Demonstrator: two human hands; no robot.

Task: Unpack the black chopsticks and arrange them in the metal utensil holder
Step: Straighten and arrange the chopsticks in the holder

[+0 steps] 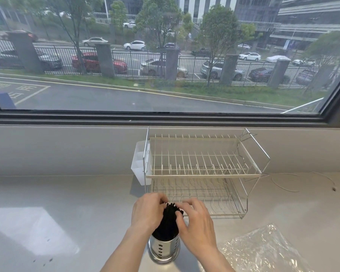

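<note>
A bundle of black chopsticks point(168, 222) stands upright in the shiny metal utensil holder point(163, 251) on the white counter, low in the middle of the view. My left hand point(148, 212) cups the bundle's upper end from the left. My right hand point(196, 222) presses on it from the right, fingertips touching the top ends. Both hands close around the chopsticks above the holder's rim. The lower ends of the chopsticks are hidden inside the holder.
A two-tier white wire dish rack point(202, 173) with a white plastic side cup point(139, 163) stands just behind the holder. Crumpled clear plastic wrapping point(263, 252) lies at the lower right. A thin cord point(287, 183) lies right of the rack. A window runs along the back.
</note>
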